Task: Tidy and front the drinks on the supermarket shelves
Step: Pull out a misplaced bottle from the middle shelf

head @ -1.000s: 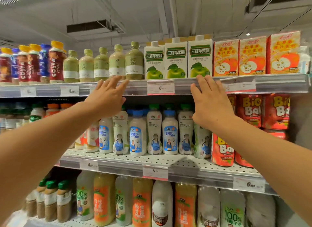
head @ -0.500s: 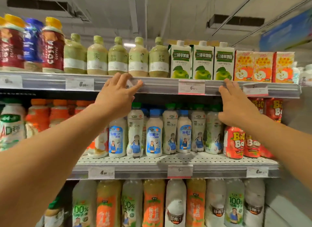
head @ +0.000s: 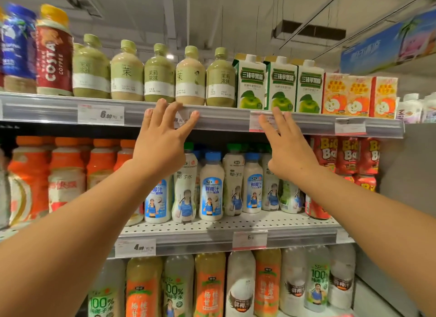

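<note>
Upper left to right along the top shelf (head: 59, 109): Costa bottle (head: 54, 55), green tea bottles (head: 160, 77), apple cartons (head: 280, 85); mid-frame, left hand (head: 162, 142) and right hand (head: 286, 147) spread open, empty, fingertips against the shelf edge, covering coconut bottles (head: 211, 187) below.

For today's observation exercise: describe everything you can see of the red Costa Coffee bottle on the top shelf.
The Costa Coffee bottle stands upright near the left end of the top shelf, at its front edge. It looks plastic, with a dark red wrap printed "COSTA COFFEE" in white running up its side, a yellow-orange cap and a pale band at its base. A blue-labelled bottle is close on its left, a green tea bottle on its right. Neither hand touches it. It is slightly blurred.
</note>
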A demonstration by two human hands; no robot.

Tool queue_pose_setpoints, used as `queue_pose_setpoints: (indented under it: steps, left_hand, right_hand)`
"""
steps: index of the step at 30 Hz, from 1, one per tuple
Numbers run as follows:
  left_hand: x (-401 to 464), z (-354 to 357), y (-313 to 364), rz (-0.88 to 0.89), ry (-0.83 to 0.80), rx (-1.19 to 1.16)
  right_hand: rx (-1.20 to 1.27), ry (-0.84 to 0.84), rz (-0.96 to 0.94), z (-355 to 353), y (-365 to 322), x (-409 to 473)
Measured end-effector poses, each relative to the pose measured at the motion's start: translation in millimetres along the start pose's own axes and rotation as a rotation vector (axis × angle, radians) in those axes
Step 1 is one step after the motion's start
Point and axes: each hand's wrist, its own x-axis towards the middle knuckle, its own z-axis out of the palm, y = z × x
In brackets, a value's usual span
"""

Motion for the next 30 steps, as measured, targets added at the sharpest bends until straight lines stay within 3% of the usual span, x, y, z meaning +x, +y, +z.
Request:
queue_pose_setpoints:
  steps: [13, 16, 18, 20, 23, 30]
  left_hand:
    - [-6, 5, 11, -0.074, 0.041, 0.018]
    - [-41, 22, 19, 0.061, 0.065, -0.030]
    - [-66, 38, 23, 0.122, -0.018, -0.072]
    - [-67, 48, 20, -0.003, -0.099, -0.128]
    - [-36, 52, 11, -0.178, -0.088, -0.195]
    - [-12, 64, 6, -0.192, -0.178, -0.221]
  right_hand:
    - [-0.024, 0.202, -0.072, 31, 14, 7]
    - [-0.012, 0.211, -0.050, 33, 9, 7]
    - [-0.013, 0.211, -0.030, 34, 7, 7]
    - [0.000, 0.200, -0.012, 34, 4, 6]
    - [0.010, 0.178, 0.001, 32, 2, 5]
    - [0.011, 0.142, 0.009, 29, 5, 5]
